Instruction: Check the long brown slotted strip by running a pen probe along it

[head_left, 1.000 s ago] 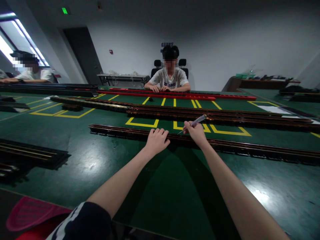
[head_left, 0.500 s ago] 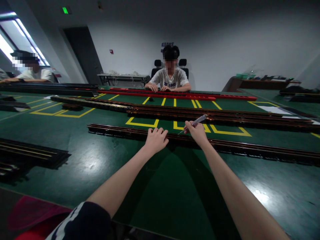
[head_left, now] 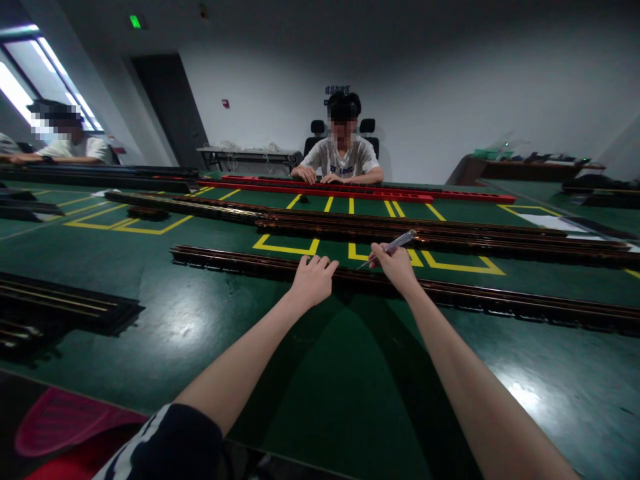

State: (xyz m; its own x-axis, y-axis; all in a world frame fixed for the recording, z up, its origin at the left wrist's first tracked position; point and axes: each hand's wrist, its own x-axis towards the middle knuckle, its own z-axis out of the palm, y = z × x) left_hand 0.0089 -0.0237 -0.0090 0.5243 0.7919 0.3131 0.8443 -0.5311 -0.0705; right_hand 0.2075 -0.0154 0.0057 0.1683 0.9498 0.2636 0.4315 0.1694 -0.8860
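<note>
A long dark rail (head_left: pixel 500 305) with copper-coloured strips lies across the green table (head_left: pixel 350 373) in front of me. My left hand (head_left: pixel 313 280) rests on top of it, fingers together and laid flat over its edge. My right hand (head_left: pixel 397 265) is closed on a slim clear-handled screwdriver (head_left: pixel 395 243), held like a pen, with its tip pointing down-left at the rail between my two hands.
More dark rails (head_left: pixel 400 230) lie farther back over yellow floor-tape boxes (head_left: pixel 285 247). Red rails (head_left: pixel 360 192) lie before a seated person (head_left: pixel 343 157) opposite. Another person (head_left: pixel 65 143) sits far left. Dark rail pieces (head_left: pixel 60 310) lie at my left, a pink pad (head_left: pixel 65 420) near the front edge.
The near rail has slid a little to the left under my left hand. Both hands stay almost where they were, the screwdriver still pointed at the rail.
</note>
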